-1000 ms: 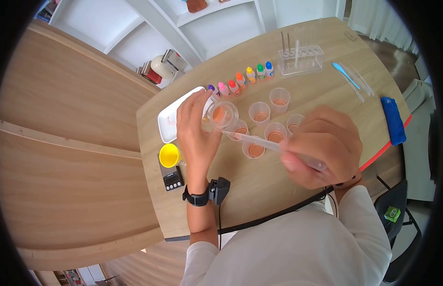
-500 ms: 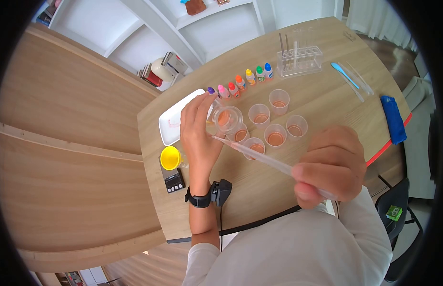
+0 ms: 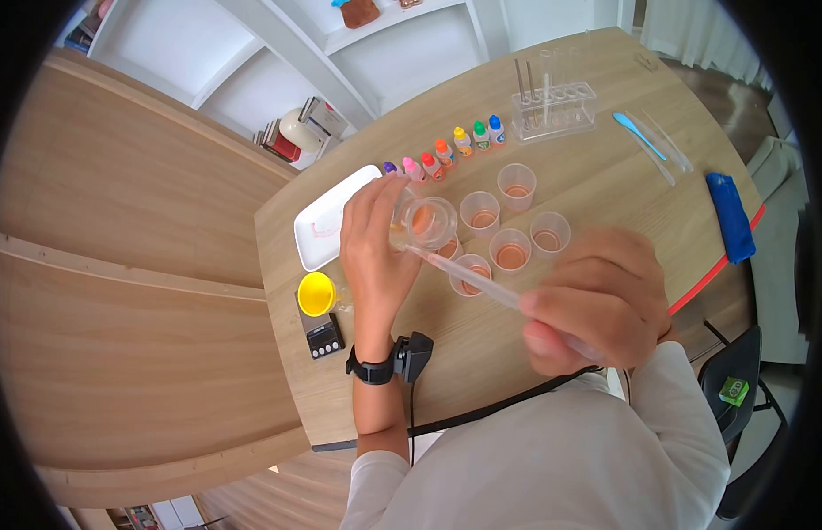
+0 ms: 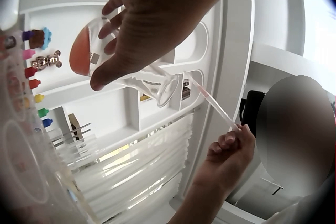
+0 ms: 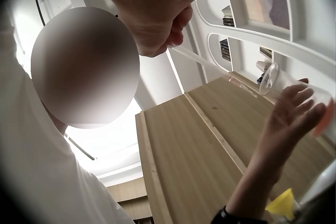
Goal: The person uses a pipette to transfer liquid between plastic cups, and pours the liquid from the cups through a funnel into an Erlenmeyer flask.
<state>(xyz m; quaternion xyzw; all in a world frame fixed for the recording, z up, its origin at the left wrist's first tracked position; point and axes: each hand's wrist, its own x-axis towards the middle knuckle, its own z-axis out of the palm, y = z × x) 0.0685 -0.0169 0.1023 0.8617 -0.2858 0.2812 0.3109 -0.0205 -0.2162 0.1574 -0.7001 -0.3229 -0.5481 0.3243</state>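
My left hand (image 3: 376, 243) holds a clear conical flask (image 3: 431, 223) up over the table, its mouth facing me in the head view. In the left wrist view, orange-red liquid (image 4: 80, 53) lies in the flask's wide base, and thumb and fingers wrap its body. A translucent plastic pipette (image 3: 477, 281) is gripped in my right hand (image 3: 597, 305), fingers curled around its bulb end. Its tip, with a little pinkish liquid inside, is close to the flask's mouth in both wrist views. Below stand several clear plastic cups (image 3: 480, 210) with shallow orange-red liquid.
Several small colour bottles (image 3: 443, 152) line the table's far side, beside a clear test-tube rack (image 3: 555, 115). A white tray (image 3: 309, 252) and a yellow cup (image 3: 315, 293) on a scale (image 3: 323, 340) stand left. At right lie a blue stirrer (image 3: 639, 134) and a blue pouch (image 3: 730, 218).
The flask and my left hand have shifted slightly right. My right hand with the pipette first drew back toward my body, then came forward and left again.
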